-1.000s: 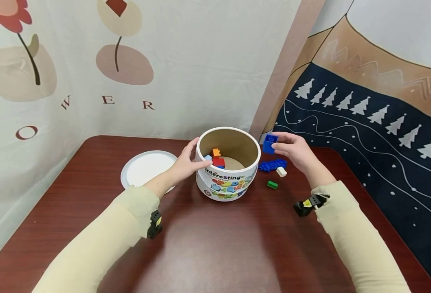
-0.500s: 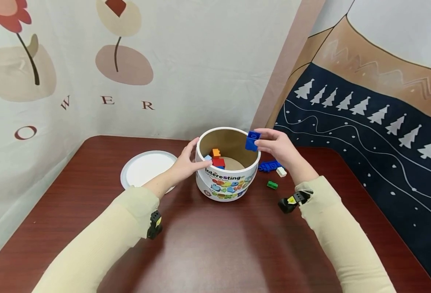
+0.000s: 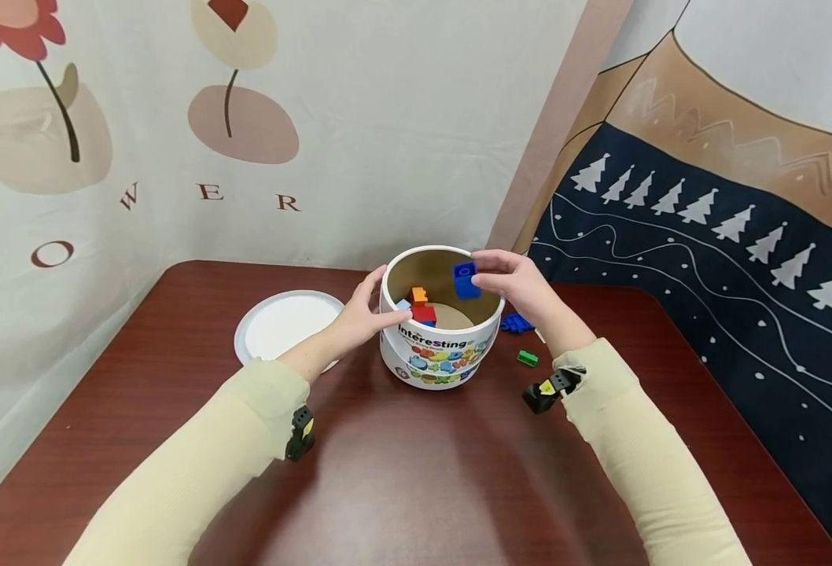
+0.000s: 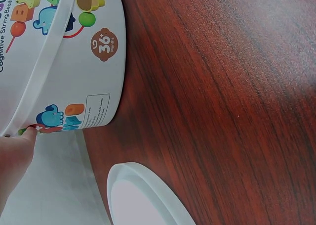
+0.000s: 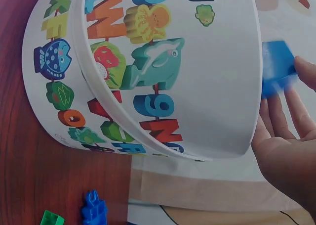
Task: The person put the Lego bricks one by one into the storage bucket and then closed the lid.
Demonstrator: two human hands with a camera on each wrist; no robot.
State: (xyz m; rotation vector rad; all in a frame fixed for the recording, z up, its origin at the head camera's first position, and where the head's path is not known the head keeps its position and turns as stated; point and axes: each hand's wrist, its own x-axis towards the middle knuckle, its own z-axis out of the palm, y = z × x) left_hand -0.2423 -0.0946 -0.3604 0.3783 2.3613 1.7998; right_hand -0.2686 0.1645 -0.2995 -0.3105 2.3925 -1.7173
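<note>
The head view is bright and evenly lit. Diffuse glare whitens the table (image 3: 402, 479) midway between its left and right edges, well forward of the back edge, with soft shadows beside the left sleeve (image 3: 196, 464) and right sleeve (image 3: 642, 440). The right wrist view is dimmer, its block (image 5: 277, 67) smeared by blur. Pale glare also hazes the table in the left wrist view.
</note>
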